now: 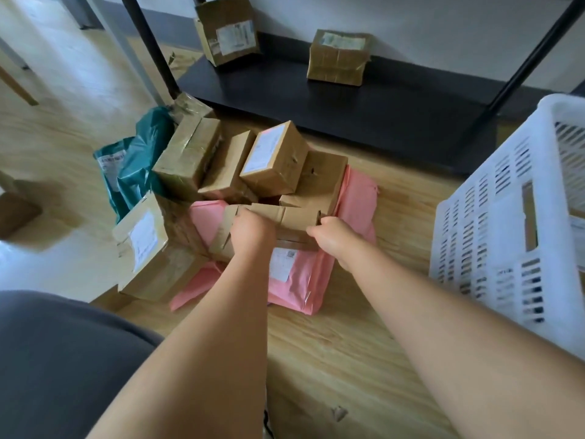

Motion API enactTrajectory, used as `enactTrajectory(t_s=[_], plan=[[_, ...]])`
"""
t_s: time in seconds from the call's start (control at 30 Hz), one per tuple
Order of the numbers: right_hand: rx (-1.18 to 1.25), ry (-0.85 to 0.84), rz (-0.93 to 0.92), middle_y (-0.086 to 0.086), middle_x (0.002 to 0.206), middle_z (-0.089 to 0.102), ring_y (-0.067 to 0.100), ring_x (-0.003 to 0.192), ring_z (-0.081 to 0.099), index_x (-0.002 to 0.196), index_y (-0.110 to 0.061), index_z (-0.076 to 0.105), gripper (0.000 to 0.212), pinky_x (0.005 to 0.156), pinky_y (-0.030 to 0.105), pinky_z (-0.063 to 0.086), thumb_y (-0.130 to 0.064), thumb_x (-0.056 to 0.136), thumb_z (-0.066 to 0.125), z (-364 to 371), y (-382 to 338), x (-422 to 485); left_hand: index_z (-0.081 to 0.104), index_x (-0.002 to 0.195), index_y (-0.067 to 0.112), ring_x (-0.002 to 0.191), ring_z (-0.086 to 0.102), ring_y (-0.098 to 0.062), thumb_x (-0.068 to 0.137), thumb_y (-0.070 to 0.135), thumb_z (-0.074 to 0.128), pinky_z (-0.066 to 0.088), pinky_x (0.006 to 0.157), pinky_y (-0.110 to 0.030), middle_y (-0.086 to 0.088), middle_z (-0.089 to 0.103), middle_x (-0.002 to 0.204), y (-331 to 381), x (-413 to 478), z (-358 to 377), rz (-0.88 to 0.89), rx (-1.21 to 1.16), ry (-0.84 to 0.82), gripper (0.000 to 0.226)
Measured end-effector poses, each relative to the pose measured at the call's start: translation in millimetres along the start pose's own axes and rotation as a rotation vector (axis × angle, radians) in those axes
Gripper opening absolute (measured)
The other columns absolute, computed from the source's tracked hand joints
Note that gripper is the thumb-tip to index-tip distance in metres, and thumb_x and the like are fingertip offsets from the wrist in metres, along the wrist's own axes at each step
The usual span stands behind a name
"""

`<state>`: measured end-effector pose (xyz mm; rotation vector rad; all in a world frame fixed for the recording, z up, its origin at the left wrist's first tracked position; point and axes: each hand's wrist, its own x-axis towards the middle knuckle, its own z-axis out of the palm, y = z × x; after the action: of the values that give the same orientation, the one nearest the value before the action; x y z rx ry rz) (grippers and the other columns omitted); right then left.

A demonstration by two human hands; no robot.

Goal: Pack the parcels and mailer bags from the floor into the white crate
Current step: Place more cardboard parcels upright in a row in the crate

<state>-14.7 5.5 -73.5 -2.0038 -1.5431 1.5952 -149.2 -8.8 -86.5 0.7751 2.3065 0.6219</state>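
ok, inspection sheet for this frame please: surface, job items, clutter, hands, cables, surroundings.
Surface: light wood floor.
Job's things: taped cardboard parcels heaped on the floor; pink mailer bags under them; green mailer bag at the pile's left; white crate stands at right.
Clutter: small scrap on the floor near the bottom edge.
Hands: left hand and right hand both grip the flat parcel over the pink bags.
Cables: nothing seen.
Surroundings: black shelf behind the pile, holding a labelled box and a second box; pale wall behind.
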Motion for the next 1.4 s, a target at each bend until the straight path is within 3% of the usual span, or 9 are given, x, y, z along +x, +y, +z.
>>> enactTrajectory(t_s=[0.2,0.37,0.5,0.57,0.67,0.8,1.03,1.2,1.4], plan=[[0.059,0.092,0.019,0.007,0.131,0.054,0.033,0.123,0.048,0.140,-0.013,0.044,0.057,0.103,0.041,0.039,-0.045,0.093,0.049,-10,9,-8,0.055,0.130,0.004,0.125,0.046,-0.032,0.103,0.027,0.031,0.036,0.101,-0.036,-0.017,0.047,0.138,7,-14,-4,0.028,0.011,0.098,0.043],[0.175,0.272,-0.028,0.010,0.108,0.062,0.032,0.100,0.061,0.116,-0.009,0.054,0.056,0.090,0.043,0.050,-0.057,0.087,0.047,-50,10,-27,0.055,0.121,0.008,0.113,0.055,-0.028,0.097,0.042,0.040,0.039,0.087,-0.034,-0.010,0.058,0.123,36,-44,3,0.038,-0.275,0.081,0.044],[0.173,0.393,-0.090,0.011,0.092,0.061,0.024,0.083,0.056,0.097,-0.001,0.058,0.029,0.091,0.052,0.049,-0.028,0.087,0.058,-93,11,-52,0.054,0.114,0.014,0.097,0.059,-0.021,0.092,0.042,0.052,0.044,0.079,-0.031,-0.001,0.062,0.107,54,-73,5,0.046,-0.421,0.023,0.035],[0.182,0.429,-0.110,0.026,0.110,0.064,0.028,0.090,0.061,0.117,0.010,0.054,0.043,0.095,0.061,0.045,-0.014,0.082,0.060,-111,12,-66,0.055,0.109,0.016,0.091,0.060,-0.017,0.091,0.033,0.055,0.044,0.071,-0.028,0.000,0.063,0.103,61,-89,4,0.071,-0.454,-0.003,0.024],[0.160,0.414,-0.142,0.020,0.128,0.057,0.035,0.112,0.059,0.132,0.001,0.050,0.051,0.098,0.052,0.047,-0.009,0.083,0.061,-133,12,-84,0.055,0.105,0.020,0.077,0.055,-0.007,0.090,0.025,0.055,0.037,0.056,-0.021,0.003,0.062,0.097,71,-111,3,0.093,-0.501,-0.039,0.016],[0.119,0.405,-0.235,-0.001,0.125,0.063,0.020,0.105,0.062,0.133,-0.020,0.053,0.065,0.090,0.039,0.053,-0.022,0.068,0.057,-164,17,-105,0.060,0.086,0.029,0.098,0.061,-0.016,0.082,0.026,0.059,0.054,0.082,-0.033,0.006,0.068,0.095,83,-138,5,0.123,-0.585,-0.063,0.005],[0.097,0.517,-0.381,-0.001,0.122,0.058,0.019,0.098,0.065,0.135,-0.031,0.043,0.065,0.083,0.041,0.058,-0.040,0.075,0.068,-236,28,-151,0.064,0.115,0.023,0.094,0.065,-0.009,0.089,0.025,0.064,0.055,0.089,-0.034,0.009,0.069,0.101,132,-192,7,0.273,-0.703,-0.153,0.025],[0.148,0.485,-0.385,-0.002,0.108,0.068,0.013,0.088,0.070,0.123,-0.026,0.057,0.038,0.072,0.031,0.060,-0.030,0.087,0.069,-294,54,-182,0.059,0.126,0.026,0.100,0.063,-0.010,0.095,0.023,0.058,0.054,0.087,-0.029,0.008,0.067,0.111,172,-241,15,0.458,-0.672,-0.255,0.031],[0.168,0.391,-0.290,0.002,0.098,0.074,0.019,0.088,0.073,0.113,-0.020,0.062,0.041,0.082,0.041,0.059,-0.036,0.079,0.077,-334,105,-194,0.052,0.136,0.027,0.094,0.066,-0.009,0.095,0.014,0.058,0.058,0.079,-0.028,0.009,0.067,0.109,199,-278,45,0.585,-0.567,-0.390,0.044]])
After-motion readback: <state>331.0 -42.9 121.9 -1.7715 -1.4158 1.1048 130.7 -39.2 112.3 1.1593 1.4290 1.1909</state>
